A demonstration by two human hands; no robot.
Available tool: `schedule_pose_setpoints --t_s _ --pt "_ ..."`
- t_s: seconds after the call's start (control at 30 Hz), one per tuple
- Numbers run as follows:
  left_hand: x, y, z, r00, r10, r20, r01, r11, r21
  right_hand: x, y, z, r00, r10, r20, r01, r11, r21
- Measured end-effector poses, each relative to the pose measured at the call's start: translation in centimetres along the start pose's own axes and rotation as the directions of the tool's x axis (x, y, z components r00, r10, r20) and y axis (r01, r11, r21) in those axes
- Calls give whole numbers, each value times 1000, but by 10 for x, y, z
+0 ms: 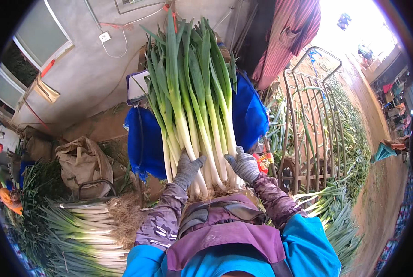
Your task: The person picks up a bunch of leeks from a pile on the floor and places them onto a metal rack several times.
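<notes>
A thick bunch of leeks (204,129) lies in front of me, green leaves pointing away and white stalks with roots toward my waist. Its leaves rest over a blue cloth (250,108) draped on a stand. Grey gloves cover both hands. My left hand (188,170) is closed around white stalks left of the bunch's middle, thumb across the top; a few stalks lie outside it. On the right edge, my right hand (244,166) grips the stalks near the root end, thumb pointing inward. The undersides of my fingers are hidden.
Many leeks (86,235) are piled at lower left, with more leeks (331,214) at lower right. A tan sack (84,161) stands on the left. To the right is a metal-barred cart (310,124), with loose leaves beyond. A red checked cloth (287,41) hangs at the back.
</notes>
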State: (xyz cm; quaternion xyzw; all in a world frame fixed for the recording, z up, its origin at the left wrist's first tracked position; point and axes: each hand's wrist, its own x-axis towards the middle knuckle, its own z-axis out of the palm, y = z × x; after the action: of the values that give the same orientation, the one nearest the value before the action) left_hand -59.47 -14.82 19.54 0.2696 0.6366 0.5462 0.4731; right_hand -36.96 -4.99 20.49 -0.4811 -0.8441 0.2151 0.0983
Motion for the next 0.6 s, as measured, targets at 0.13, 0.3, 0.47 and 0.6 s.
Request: schedule_pose_setpoints --t_s 0.13,0.3,0.47,0.6 --pt "0 5 43 951 231 -205 -125 894 430 8 2 -8 956 -194 -222 193 981 -24" --pt "13 28 55 985 107 -132 -35 888 459 70 -23 -34 879 -236 -414 277 960 39" --pt "13 -18 1 993 99 -66 -59 891 451 57 -10 3 941 -260 -218 249 966 -75" --pt "10 -10 17 980 177 -86 -107 844 526 2 7 -1 965 -254 -69 245 962 -124"
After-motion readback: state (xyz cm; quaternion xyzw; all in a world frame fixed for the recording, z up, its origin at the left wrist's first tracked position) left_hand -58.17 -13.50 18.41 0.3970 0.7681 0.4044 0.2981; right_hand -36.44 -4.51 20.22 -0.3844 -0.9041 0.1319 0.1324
